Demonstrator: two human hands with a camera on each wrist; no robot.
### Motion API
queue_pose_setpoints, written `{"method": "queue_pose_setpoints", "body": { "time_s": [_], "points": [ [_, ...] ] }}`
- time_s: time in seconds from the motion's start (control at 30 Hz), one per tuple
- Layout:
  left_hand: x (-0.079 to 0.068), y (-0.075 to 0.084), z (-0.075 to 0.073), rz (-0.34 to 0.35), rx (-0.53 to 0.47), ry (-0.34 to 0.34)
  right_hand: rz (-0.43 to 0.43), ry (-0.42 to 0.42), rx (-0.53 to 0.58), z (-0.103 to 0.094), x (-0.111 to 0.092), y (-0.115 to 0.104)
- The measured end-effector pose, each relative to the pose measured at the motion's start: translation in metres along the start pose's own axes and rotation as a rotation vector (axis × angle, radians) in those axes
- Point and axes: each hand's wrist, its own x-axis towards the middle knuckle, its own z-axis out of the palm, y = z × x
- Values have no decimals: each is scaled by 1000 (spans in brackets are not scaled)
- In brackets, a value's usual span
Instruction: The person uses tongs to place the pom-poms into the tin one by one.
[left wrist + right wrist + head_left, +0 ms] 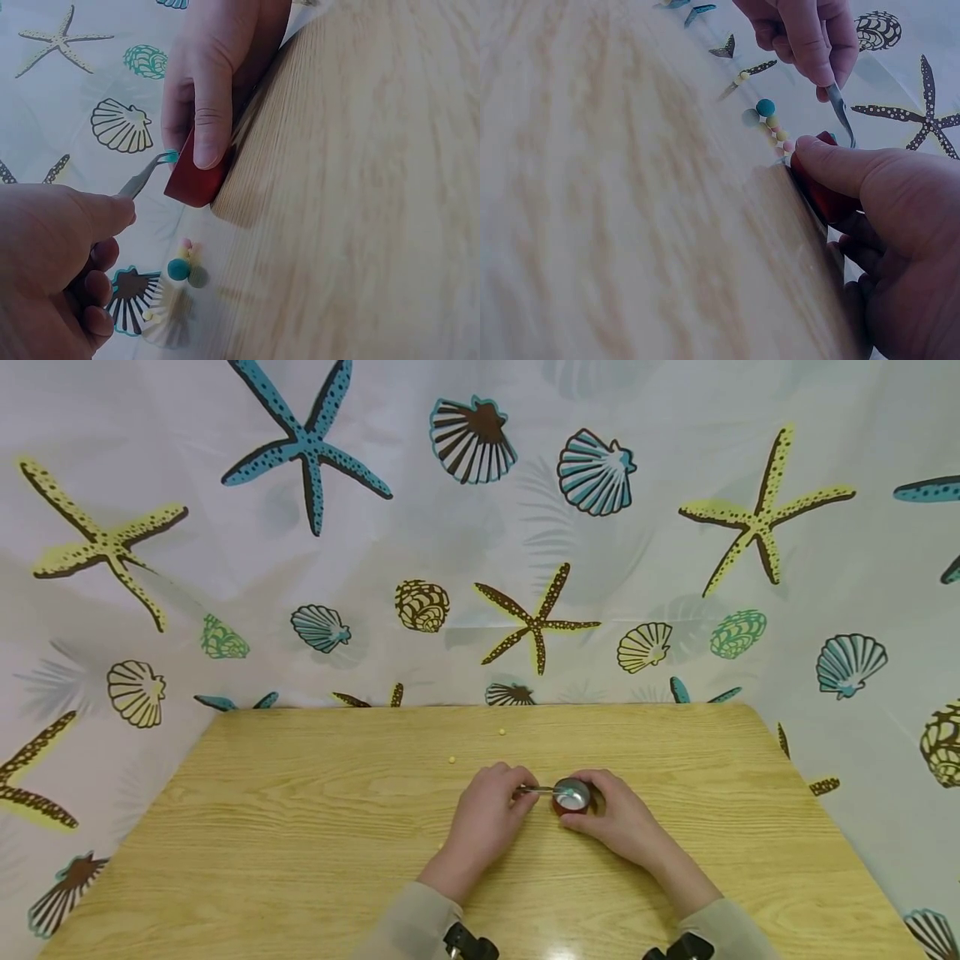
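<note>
In the head view, my left hand (491,810) pinches metal tweezers (534,789) between thumb and fingers. Their thin curved tips (162,157) reach over the mouth of a small red cup (196,186) with a silvery inside. At the tips shows a small teal bead (172,156); whether it is still clamped or just touches them is unclear. My right hand (618,818) grips the cup from the right, thumb on the near side and fingers on the far side. Most of those fingers are hidden behind the cup in the left wrist view.
Tiny yellow beads (452,760) lie scattered on the wooden table (300,827). A larger teal ball (765,107) is seen beside pink and yellow beads (782,136) past the cup. A curtain (360,552) printed with shells and starfish hangs around the table's back and sides.
</note>
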Motion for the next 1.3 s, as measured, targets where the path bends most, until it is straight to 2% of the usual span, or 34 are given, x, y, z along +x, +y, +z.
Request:
{"method": "queue_pose_setpoints", "body": {
  "time_s": [0.27, 0.5, 0.8, 1.3],
  "points": [
    [0, 3, 2, -37, 5, -8, 0, 4, -1, 1, 0, 2],
    [-5, -1, -10, -97, -12, 14, -14, 5, -5, 2, 1, 1],
    [-20, -21, -35, -117, -9, 68, -3, 1, -14, 0, -1, -1],
    [-51, -57, -66, -189, -20, 81, -11, -9, -16, 0, -2, -1]
  ]
}}
